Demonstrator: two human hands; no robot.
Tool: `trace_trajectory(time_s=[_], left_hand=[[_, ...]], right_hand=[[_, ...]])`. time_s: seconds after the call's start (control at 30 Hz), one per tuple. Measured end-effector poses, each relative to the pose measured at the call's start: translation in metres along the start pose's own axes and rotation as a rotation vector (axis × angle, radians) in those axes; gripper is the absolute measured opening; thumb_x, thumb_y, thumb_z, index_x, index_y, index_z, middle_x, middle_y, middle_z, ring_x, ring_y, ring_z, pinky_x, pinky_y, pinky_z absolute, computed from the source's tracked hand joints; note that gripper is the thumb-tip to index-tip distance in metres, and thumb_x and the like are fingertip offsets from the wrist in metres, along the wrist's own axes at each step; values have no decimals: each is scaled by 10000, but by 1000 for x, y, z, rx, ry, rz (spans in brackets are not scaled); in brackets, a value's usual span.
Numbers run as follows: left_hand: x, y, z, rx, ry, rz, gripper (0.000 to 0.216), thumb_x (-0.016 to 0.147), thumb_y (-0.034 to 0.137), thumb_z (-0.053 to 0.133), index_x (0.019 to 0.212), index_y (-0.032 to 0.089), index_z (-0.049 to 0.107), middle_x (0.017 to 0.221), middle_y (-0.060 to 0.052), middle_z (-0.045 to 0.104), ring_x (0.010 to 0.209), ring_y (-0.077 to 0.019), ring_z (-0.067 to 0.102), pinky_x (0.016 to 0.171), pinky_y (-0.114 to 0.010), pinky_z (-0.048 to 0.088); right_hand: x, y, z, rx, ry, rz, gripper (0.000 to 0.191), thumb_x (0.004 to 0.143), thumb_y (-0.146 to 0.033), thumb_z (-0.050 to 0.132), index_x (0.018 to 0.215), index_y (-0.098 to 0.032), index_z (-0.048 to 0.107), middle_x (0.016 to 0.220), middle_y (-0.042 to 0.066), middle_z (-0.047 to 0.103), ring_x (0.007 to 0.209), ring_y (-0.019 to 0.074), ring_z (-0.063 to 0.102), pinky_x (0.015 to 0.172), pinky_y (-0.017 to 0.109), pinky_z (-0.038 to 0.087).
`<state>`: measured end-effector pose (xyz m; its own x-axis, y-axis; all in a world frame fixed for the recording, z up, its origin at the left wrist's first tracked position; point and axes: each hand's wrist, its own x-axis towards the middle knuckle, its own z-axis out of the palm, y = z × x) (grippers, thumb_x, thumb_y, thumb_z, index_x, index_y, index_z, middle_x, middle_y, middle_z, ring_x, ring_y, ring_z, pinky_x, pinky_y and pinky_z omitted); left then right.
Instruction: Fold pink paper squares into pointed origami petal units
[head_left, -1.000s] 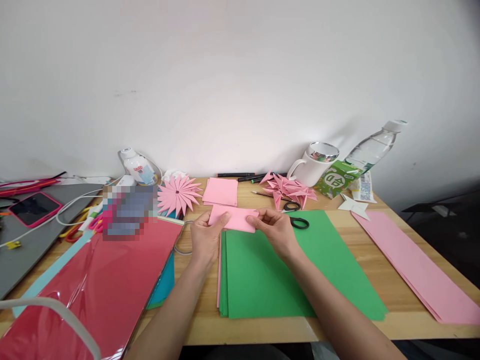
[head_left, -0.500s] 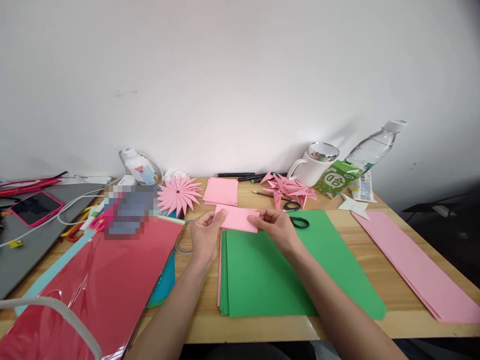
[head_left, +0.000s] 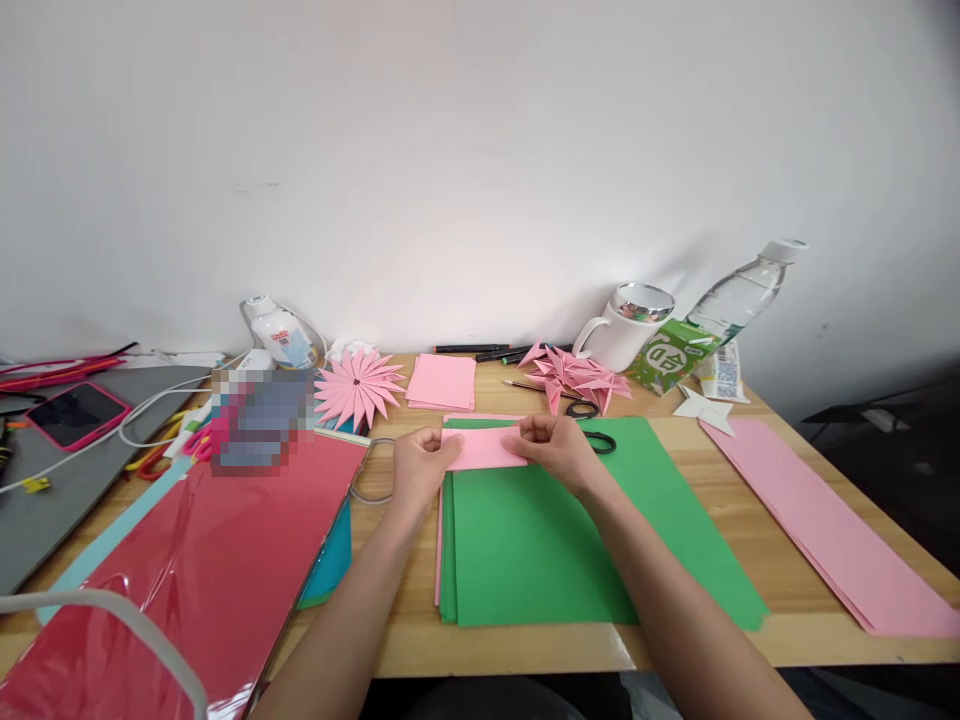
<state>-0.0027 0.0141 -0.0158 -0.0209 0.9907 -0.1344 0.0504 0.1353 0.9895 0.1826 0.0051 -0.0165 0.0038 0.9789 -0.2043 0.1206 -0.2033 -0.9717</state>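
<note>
A small folded piece of pink paper (head_left: 484,449) is held level between my two hands, above the far edge of the green paper stack (head_left: 555,550). My left hand (head_left: 421,465) pinches its left end, thumb in front and fingers behind. At its right end my right hand (head_left: 559,452) pinches it the same way. Behind the hands lie a stack of pink squares (head_left: 442,381), a spiky pink paper wheel (head_left: 358,387) and a pile of folded pink points (head_left: 577,375). Black-handled scissors (head_left: 602,442) lie partly on the green stack.
Long pink strips (head_left: 825,530) and a white paper star (head_left: 703,408) lie to the right. A white mug (head_left: 626,330), green box (head_left: 670,355) and leaning water bottle (head_left: 742,295) stand behind. Left are red sheets in plastic (head_left: 217,550), a phone (head_left: 77,415) and cables.
Both hands have moved slightly right and down with the pink paper. The paper's visible face is narrower now, and more of the stack's far edge shows behind it.
</note>
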Motion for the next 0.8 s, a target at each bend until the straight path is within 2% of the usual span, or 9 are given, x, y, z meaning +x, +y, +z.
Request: trace_trajectory(time_s=[0.13,0.3,0.43,0.5,0.57,0.63,0.7,0.8], left_hand=[[0,-6,0,416,-22,60,173,600,267,620,488,142,577,443,43,468,452,-90,425,448,-205,269],[-3,-5,4,775,-35,51,147,666,276,591,578,163,626,508,23,527,503,-118,469,486,-233,274],[-6,-3,4,885,-47,90,82,694,253,615,697,171,626,594,18,557,574,-131,512,518,-234,293],[-8,-2,3,934,-26,161,132,695,231,633,816,181,618,722,2,573,640,-139,534,531,-232,307],[-10,-2,3,983,-27,251,145,717,215,621,862,202,615,858,-17,563,689,-141,545,542,-233,318],[-11,-3,3,1007,-109,331,84,768,189,563,813,210,631,893,-19,556,696,-133,548,562,-236,337],[-11,-3,4,1002,-225,392,150,802,144,506,769,198,642,845,-16,572,710,-129,550,613,-238,367],[-9,-2,6,1002,-315,447,178,799,90,489,751,173,639,791,-23,585,763,-144,547,682,-245,390]], right_hand=[[1,3,-10,-225,-18,117,286,578,-257,719,789,-149,559,531,-33,579,480,97,494,453,199,320],[-2,0,-6,-525,69,91,262,606,-218,674,817,-176,524,604,-28,612,530,110,533,493,203,351],[-5,-7,2,-782,52,11,108,659,-207,616,751,-181,567,635,-18,614,579,117,540,534,211,342],[-6,-10,4,-868,11,-14,39,693,-196,584,725,-182,600,661,-5,624,605,121,550,545,213,339],[-7,-13,4,-933,-24,-23,73,722,-196,565,743,-189,635,692,6,632,644,129,563,561,215,340],[-9,-14,3,-1005,-13,-15,107,744,-233,571,785,-208,666,760,28,631,702,147,574,571,221,339],[-11,-15,3,-1071,22,-17,125,752,-273,587,810,-226,688,843,52,612,749,166,575,574,228,336],[-12,-15,3,-1085,3,-131,123,762,-208,582,785,-209,703,883,64,591,763,161,573,601,228,350]])
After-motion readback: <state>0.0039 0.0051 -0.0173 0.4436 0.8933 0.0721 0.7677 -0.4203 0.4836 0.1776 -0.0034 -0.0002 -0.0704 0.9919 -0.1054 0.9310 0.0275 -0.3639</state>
